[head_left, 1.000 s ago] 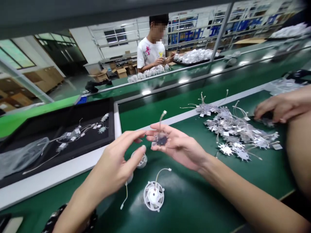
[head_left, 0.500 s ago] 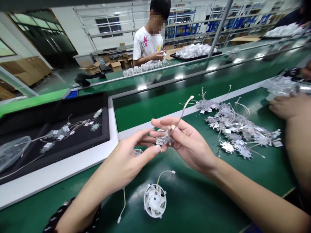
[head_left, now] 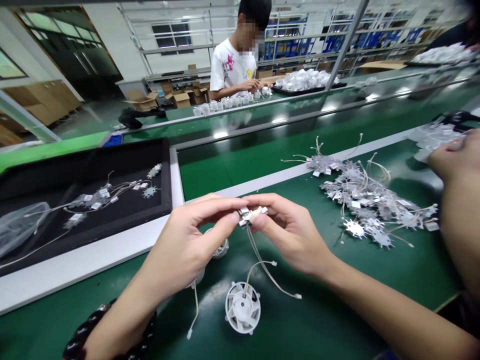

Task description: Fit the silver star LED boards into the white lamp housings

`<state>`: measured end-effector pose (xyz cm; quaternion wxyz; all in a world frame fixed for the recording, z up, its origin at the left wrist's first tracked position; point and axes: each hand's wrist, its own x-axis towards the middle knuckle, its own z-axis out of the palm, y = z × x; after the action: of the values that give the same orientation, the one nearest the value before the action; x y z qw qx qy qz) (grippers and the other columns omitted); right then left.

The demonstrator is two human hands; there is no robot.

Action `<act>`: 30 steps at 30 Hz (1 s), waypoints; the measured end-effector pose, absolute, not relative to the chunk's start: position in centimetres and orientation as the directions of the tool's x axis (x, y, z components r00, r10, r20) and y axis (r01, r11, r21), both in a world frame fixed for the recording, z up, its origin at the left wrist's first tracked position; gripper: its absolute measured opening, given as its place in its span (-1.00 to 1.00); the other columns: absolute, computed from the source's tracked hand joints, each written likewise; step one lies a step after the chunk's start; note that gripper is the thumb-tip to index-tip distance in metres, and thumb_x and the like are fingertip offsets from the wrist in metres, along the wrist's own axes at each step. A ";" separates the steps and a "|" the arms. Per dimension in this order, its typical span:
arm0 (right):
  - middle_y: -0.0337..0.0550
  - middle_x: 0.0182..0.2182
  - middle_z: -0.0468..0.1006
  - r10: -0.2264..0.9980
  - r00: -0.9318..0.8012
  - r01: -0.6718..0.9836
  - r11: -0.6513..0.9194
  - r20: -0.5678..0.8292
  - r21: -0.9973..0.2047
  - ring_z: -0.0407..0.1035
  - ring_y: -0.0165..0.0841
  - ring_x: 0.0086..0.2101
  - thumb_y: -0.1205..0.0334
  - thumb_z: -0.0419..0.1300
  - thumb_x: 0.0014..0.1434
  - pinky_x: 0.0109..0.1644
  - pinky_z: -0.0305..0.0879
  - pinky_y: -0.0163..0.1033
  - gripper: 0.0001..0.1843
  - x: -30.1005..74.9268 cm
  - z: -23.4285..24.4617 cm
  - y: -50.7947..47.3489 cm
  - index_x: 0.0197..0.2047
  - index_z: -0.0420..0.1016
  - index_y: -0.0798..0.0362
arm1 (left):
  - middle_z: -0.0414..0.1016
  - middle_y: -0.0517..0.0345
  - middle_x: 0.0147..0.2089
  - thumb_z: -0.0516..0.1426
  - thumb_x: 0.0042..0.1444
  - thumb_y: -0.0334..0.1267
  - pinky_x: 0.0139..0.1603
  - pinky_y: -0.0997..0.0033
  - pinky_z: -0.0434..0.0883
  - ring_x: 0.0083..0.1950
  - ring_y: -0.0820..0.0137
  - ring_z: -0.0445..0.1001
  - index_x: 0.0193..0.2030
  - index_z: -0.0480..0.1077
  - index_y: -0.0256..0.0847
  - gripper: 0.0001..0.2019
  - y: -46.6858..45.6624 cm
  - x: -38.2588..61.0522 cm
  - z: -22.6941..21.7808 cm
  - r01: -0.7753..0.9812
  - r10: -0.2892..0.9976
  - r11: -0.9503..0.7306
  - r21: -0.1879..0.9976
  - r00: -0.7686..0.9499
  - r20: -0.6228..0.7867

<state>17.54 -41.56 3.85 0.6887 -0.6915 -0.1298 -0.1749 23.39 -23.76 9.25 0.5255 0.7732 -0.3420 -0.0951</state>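
Observation:
My left hand (head_left: 195, 232) and my right hand (head_left: 290, 232) meet over the green table, fingertips closed on one small silver toothed plate (head_left: 247, 217) with white tabs. From it a thin wire lead (head_left: 275, 280) hangs down, ending in a white connector. Fingers cover part of the plate. Below them, a white round fan (head_left: 243, 309) lies flat, its own short lead curving upward. A second white fan (head_left: 220, 249) is partly hidden behind my left hand, and another lead (head_left: 195, 312) comes out from under that hand.
To the right lies a heap of silver toothed plates with leads (head_left: 369, 200). At the left, a black tray (head_left: 123, 165) holds several more plates and a clear bag (head_left: 20, 227). Another person's arm (head_left: 463, 200) reaches in at the right edge. A co-worker (head_left: 234, 70) stands across the bench.
The plate in my hands has been turned over, so its lead now hangs down instead of pointing up. My hands have come closer together. The arm at the right has shifted.

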 end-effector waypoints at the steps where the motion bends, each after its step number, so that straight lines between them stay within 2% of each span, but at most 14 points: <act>1: -0.27 -0.17 0.67 -0.074 0.906 0.413 -0.045 0.416 -0.909 0.56 -0.54 -0.33 0.29 0.27 0.31 -0.28 0.51 -0.49 -0.82 17.6 3.8 -41.6 -0.02 0.55 -0.02 | 0.62 0.26 -0.06 0.19 0.27 -0.30 -0.12 0.66 0.46 -0.10 0.50 0.56 -0.04 0.61 -0.02 -0.80 -23.7 23.4 9.2 -0.452 -0.641 -0.212 0.867 0.734 0.226; 3: -0.26 -0.21 0.67 -0.093 0.892 0.432 -0.117 0.443 -0.894 0.52 -0.55 -0.43 0.32 0.27 0.28 -0.38 0.49 -0.49 -0.81 17.7 3.6 -41.7 -0.03 0.56 0.01 | 0.61 0.23 0.01 0.17 0.29 -0.33 -0.10 0.66 0.47 -0.08 0.51 0.57 0.05 0.57 -0.03 -0.75 -23.6 23.3 9.2 -0.482 -0.669 -0.216 0.849 0.707 0.231; 4: -0.26 -0.20 0.68 -0.098 0.875 0.456 -0.169 0.475 -0.874 0.53 -0.55 -0.42 0.34 0.26 0.28 -0.36 0.50 -0.48 -0.78 17.7 3.5 -41.7 0.00 0.55 0.01 | 0.59 0.22 0.05 0.17 0.29 -0.33 -0.08 0.66 0.48 -0.05 0.50 0.57 0.10 0.53 -0.04 -0.72 -23.5 23.3 9.1 -0.499 -0.671 -0.219 0.838 0.701 0.241; 8: -0.20 -0.08 0.68 -0.039 0.812 0.544 -0.312 0.583 -0.779 0.60 -0.45 -0.25 0.44 0.16 0.32 -0.11 0.57 -0.35 -0.52 17.8 2.9 -42.0 0.27 0.39 0.00 | 0.56 0.18 0.14 0.16 0.29 -0.34 0.02 0.66 0.46 0.04 0.50 0.55 0.28 0.35 -0.11 -0.58 -23.1 23.2 8.7 -0.614 -0.665 -0.243 0.751 0.669 0.332; 10: -0.18 -0.06 0.68 -0.015 0.808 0.545 -0.363 0.590 -0.756 0.62 -0.40 -0.20 0.45 0.16 0.32 -0.05 0.58 -0.30 -0.47 17.9 2.8 -42.1 0.32 0.34 0.00 | 0.57 0.16 0.14 0.15 0.29 -0.33 0.04 0.64 0.46 0.01 0.50 0.56 0.31 0.31 -0.15 -0.55 -23.0 23.3 8.6 -0.659 -0.669 -0.266 0.704 0.652 0.357; 14: -0.16 -0.10 0.69 -0.015 0.776 0.555 -0.457 0.630 -0.695 0.62 -0.34 -0.18 0.43 0.26 0.26 -0.09 0.58 -0.30 -0.67 18.1 3.2 -42.0 0.08 0.53 0.03 | 0.58 0.16 0.09 0.16 0.30 -0.27 0.09 0.54 0.43 0.04 0.43 0.54 0.24 0.40 -0.14 -0.63 -22.8 23.4 8.5 -0.702 -0.703 -0.325 0.633 0.628 0.335; 16: -0.17 -0.17 0.69 -0.006 0.754 0.583 -0.456 0.657 -0.673 0.60 -0.36 -0.22 0.43 0.28 0.24 -0.12 0.58 -0.30 -0.72 18.1 3.4 -41.9 0.01 0.54 0.03 | 0.57 0.16 0.11 0.16 0.31 -0.24 0.13 0.48 0.41 0.08 0.38 0.52 0.21 0.43 -0.11 -0.65 -22.8 23.4 8.3 -0.699 -0.717 -0.338 0.631 0.625 0.309; 20: -0.18 -0.23 0.65 -0.017 0.705 0.613 -0.486 0.709 -0.622 0.56 -0.37 -0.28 0.44 0.27 0.24 -0.18 0.56 -0.26 -0.73 18.0 3.4 -41.8 -0.01 0.51 0.00 | 0.54 0.21 0.18 0.18 0.31 -0.14 0.17 0.42 0.43 0.16 0.32 0.50 0.36 0.26 0.08 -0.51 -22.6 23.1 8.1 -0.548 -0.673 -0.342 0.764 0.710 0.208; 23: -0.15 -0.17 0.66 0.031 0.638 0.683 -0.483 0.770 -0.547 0.57 -0.34 -0.18 0.50 0.26 0.24 -0.09 0.56 -0.24 -0.70 17.9 3.3 -41.9 -0.01 0.50 -0.01 | 0.57 0.20 0.16 0.17 0.32 -0.06 0.16 0.46 0.44 0.14 0.35 0.53 0.42 0.15 0.12 -0.43 -22.4 23.2 8.4 -0.347 -0.669 -0.247 0.905 0.737 0.100; 26: -0.10 -0.20 0.67 0.067 0.558 0.751 -0.465 0.827 -0.468 0.58 -0.33 -0.16 0.55 0.26 0.21 -0.05 0.55 -0.24 -0.71 18.0 3.1 -41.9 -0.06 0.51 0.03 | 0.60 0.17 0.11 0.16 0.33 -0.02 0.10 0.52 0.47 0.09 0.37 0.56 0.29 0.37 0.03 -0.58 -22.1 23.7 8.8 -0.193 -0.697 -0.125 0.973 0.715 0.052; 28: -0.10 -0.22 0.67 0.109 0.498 0.782 -0.485 0.860 -0.391 0.58 -0.35 -0.17 0.56 0.25 0.20 -0.08 0.56 -0.27 -0.72 18.0 3.0 -42.0 -0.08 0.51 0.04 | 0.61 0.19 0.09 0.15 0.34 -0.02 0.07 0.53 0.49 0.09 0.36 0.56 0.10 0.54 0.01 -0.71 -22.0 24.0 9.0 -0.140 -0.707 -0.093 0.986 0.706 0.034; 30: -0.06 -0.19 0.66 0.178 0.434 0.804 -0.519 0.883 -0.291 0.58 -0.35 -0.17 0.56 0.25 0.18 -0.11 0.56 -0.29 -0.73 18.0 2.8 -42.1 -0.11 0.51 0.05 | 0.60 0.18 0.09 0.16 0.33 -0.04 0.08 0.53 0.49 0.12 0.34 0.54 -0.08 0.63 -0.03 -0.76 -22.0 24.3 9.2 -0.126 -0.728 -0.109 0.986 0.685 0.007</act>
<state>18.00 -42.11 2.84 0.3699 -0.7618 -0.3221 -0.4232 24.33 -21.97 9.16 0.5935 0.7002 -0.3050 -0.2538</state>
